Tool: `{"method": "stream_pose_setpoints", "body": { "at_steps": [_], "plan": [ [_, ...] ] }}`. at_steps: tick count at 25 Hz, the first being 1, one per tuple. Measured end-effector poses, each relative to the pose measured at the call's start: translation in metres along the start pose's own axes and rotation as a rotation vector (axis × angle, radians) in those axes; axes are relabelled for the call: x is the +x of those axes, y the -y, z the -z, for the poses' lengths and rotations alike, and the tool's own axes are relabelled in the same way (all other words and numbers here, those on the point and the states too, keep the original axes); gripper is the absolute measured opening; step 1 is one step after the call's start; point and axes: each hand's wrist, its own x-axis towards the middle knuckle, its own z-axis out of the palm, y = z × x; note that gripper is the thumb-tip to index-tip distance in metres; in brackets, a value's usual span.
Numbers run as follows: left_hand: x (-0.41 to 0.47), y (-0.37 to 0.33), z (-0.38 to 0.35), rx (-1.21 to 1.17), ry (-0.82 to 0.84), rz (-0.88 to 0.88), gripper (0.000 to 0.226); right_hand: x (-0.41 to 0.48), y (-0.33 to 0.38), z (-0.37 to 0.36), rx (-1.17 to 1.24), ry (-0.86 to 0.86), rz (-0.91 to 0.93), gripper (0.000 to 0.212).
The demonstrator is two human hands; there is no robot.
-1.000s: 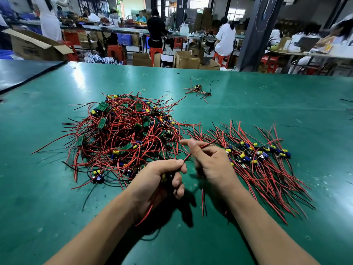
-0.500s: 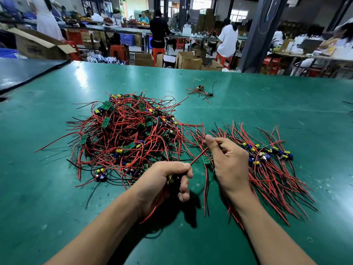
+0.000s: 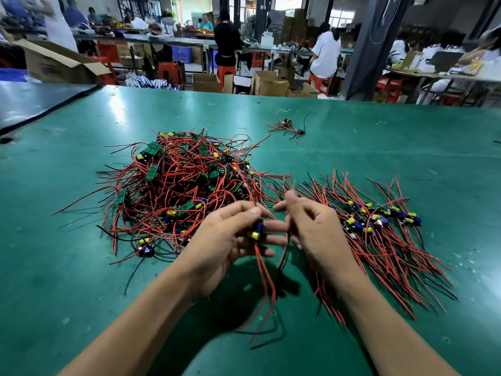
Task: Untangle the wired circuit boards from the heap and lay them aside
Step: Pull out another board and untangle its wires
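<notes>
Presently left hand [image 3: 225,240] grip pinching wired board [image 3: 256,232]; right hand [image 3: 317,232] grip curled round wires [image 3: 264,275].

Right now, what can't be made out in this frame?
All in the head view.
The held board is mostly covered by the left hand; only capacitors show.
The right hand is seen from behind; its grip is hidden.
The heap buries its lower boards under wires.
The far bundle is too small to count boards.

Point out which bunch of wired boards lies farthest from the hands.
The small stray cluster, alone at the far middle. The tangled heap and the combed-out pile both lie much nearer.
</notes>
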Motion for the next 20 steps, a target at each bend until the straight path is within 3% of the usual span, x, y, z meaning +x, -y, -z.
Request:
{"method": "stream_pose_setpoints", "body": {
  "at_steps": [3,9,11,15,17,20],
  "plan": [
    [0.001,-0.006,0.001,-0.045,-0.106,-0.138,0.012,-0.010,-0.001,-0.006,-0.310,0.112,0.202,0.008],
    [0.001,-0.006,0.002,-0.044,-0.232,-0.160,0.010,-0.024,0.010,-0.022,-0.249,0.164,0.282,0.031],
    [0.002,-0.004,0.002,-0.089,-0.233,-0.162,0.013,-0.023,0.016,-0.027,-0.061,0.127,0.179,0.034],
    [0.002,-0.003,0.005,-0.166,-0.143,-0.109,0.019,-0.016,0.029,-0.019,0.518,0.134,-0.192,0.029],
    [0.001,-0.003,0.005,-0.219,-0.068,0.005,0.018,-0.014,0.031,-0.010,0.678,0.238,-0.298,0.028],
    [-0.002,-0.002,0.001,-0.208,-0.012,0.230,0.015,-0.017,0.032,-0.003,0.739,0.424,-0.309,0.029]
  ]
}}
